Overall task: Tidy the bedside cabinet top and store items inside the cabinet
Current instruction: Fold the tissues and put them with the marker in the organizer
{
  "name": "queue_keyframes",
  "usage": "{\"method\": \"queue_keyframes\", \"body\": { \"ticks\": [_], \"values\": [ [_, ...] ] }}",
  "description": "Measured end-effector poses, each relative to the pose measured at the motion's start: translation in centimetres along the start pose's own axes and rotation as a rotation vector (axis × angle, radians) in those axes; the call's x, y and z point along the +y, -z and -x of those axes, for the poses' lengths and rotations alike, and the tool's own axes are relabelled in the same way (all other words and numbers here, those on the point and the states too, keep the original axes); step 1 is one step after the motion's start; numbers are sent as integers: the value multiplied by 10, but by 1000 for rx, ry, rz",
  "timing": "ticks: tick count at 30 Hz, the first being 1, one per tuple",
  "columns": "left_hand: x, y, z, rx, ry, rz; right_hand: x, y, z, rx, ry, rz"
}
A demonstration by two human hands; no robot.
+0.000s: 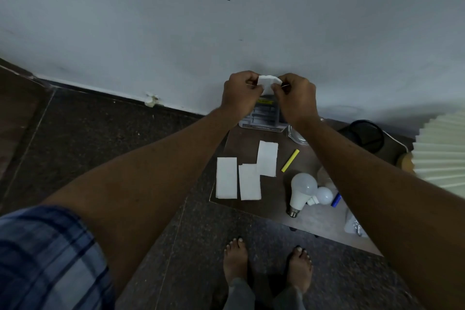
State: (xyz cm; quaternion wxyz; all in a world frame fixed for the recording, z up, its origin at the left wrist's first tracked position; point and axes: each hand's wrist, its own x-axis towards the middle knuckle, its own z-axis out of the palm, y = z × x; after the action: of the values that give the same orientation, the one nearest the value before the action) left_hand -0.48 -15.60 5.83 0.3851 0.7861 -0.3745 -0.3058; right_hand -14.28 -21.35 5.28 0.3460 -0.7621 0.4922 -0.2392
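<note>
My left hand (240,94) and my right hand (297,98) both pinch a small white tissue (268,83), held up in the air above the far edge of the brown cabinet top (319,221). Three folded white tissues (247,175) lie flat side by side on the cabinet's left part. A yellow marker (290,160) lies beside them. A large white bulb (300,191) and a small bulb (323,196) rest near the front, with a blue cylinder (336,201) next to them.
A printed box (263,118) stands under my hands by the wall. A clear wrapper (297,136), a black mesh cup (366,134) and a pleated lampshade (442,148) occupy the right. A small packet (353,225) lies at the front right. My bare feet (266,264) stand on dark floor.
</note>
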Motion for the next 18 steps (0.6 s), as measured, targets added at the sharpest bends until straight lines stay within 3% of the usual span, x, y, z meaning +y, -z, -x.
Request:
{"method": "queue_keyframes", "body": {
  "ticks": [6,18],
  "values": [
    [-5,-6,-3,-9,2,11,10,-4,3,27,-79,22],
    [-15,-7,-9,12,40,55,15,-10,0,-68,-71,57]
  ]
}}
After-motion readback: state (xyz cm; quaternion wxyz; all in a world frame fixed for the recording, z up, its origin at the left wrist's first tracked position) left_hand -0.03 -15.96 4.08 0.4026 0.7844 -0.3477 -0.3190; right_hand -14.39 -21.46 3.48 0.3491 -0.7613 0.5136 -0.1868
